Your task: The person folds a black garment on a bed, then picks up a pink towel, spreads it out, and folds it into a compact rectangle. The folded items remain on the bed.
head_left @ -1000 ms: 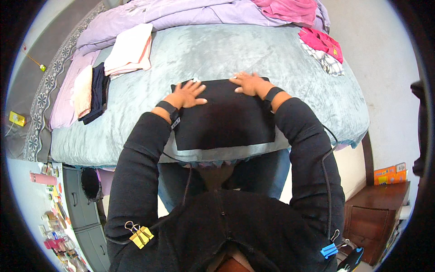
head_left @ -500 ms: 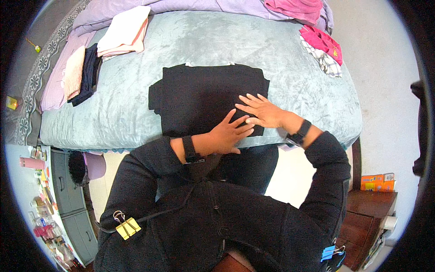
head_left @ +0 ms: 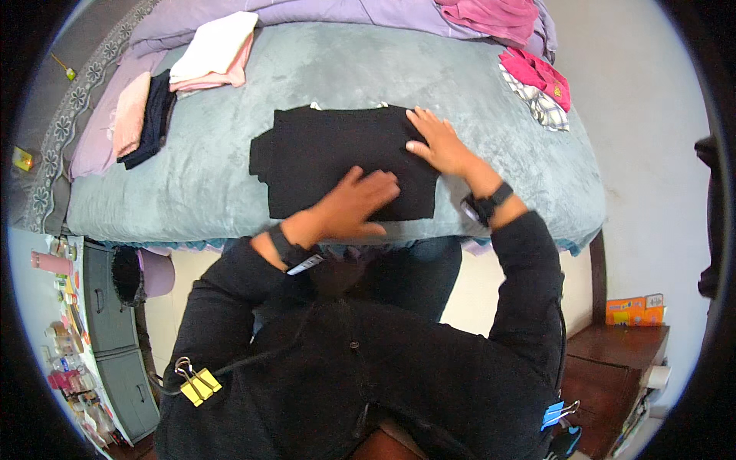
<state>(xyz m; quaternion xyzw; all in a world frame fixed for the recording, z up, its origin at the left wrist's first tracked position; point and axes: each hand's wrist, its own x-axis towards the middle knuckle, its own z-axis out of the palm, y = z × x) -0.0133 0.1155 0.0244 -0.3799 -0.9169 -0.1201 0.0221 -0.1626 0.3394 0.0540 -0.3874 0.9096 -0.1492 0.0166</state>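
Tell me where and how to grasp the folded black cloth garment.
I'd take the garment by its two near corners, from the person's side: the near edge looks straight and both corners lie uncovered, while the left side is stepped and the right hand lies at the far right corner.

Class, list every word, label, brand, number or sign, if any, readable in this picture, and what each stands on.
No text is clearly readable.
Orange printed packaging on the dark brown wooden cabinet: markings too small to read.
Yellow mark on the bright pink cloth: too small.
Flat folded black fabric garment: no lettering visible.
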